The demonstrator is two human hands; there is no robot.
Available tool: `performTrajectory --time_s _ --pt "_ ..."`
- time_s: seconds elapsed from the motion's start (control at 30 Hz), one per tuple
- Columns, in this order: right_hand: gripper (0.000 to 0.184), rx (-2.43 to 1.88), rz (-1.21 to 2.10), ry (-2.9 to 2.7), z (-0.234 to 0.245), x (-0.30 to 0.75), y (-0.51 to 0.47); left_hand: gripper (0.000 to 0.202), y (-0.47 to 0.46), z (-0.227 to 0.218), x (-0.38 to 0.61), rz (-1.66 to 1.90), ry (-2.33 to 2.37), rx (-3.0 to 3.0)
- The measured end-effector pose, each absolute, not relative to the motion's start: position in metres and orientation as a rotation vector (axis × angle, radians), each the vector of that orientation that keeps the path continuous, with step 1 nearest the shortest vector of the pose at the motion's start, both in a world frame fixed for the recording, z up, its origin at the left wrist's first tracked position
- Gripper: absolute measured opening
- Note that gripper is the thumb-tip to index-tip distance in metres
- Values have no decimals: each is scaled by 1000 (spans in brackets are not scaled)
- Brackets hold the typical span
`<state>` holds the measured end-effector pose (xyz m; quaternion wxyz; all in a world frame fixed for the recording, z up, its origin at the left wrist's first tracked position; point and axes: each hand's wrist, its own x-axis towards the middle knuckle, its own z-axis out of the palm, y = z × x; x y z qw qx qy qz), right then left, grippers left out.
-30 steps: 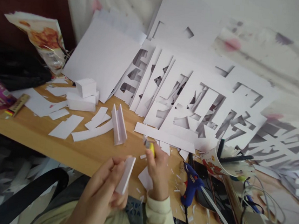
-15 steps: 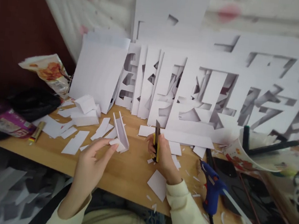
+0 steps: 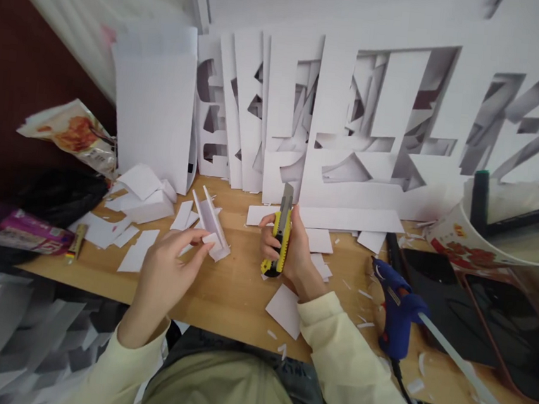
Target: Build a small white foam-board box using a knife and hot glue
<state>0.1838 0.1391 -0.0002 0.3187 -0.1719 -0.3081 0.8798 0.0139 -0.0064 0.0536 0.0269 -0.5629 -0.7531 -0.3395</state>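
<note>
1. Folded white card strip (image 3: pixel 210 218) lies on the wooden table (image 3: pixel 236 300), and the left hand (image 3: pixel 167 271) pinches its near end between thumb and fingertips.
2. Just beside it, the right hand (image 3: pixel 298 255) grips a yellow utility knife (image 3: pixel 281 235), blade pointing up!
3. Further right lies a blue glue gun (image 3: pixel 397 313), and cut-out sheets (image 3: pixel 367 129) lean behind.

Your left hand (image 3: pixel 167 271) is pinching the near end of a white folded card channel (image 3: pixel 211 220) on the wooden desk (image 3: pixel 232 297). Your right hand (image 3: pixel 295 255) is gripping a yellow utility knife (image 3: pixel 281 235), blade up. A blue glue gun (image 3: pixel 399 311) is lying just right.
</note>
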Motion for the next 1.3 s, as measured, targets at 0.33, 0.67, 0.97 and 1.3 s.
performTrajectory --time_s 0.33,0.67,0.97,1.3 --pt "74 -454 2320 -766 3 182 139 20 -4 52 17 -978 -2371 -1688" --pt "75 -448 2314 -766 3 182 139 22 -3 52 18 -956 -2456 -1678" --pt "77 -468 2324 -764 5 182 139 20 0 43 13 -719 -2407 -1818" --pt "76 -458 2329 -778 6 181 139 26 5 39 8 -592 -2288 -2002"
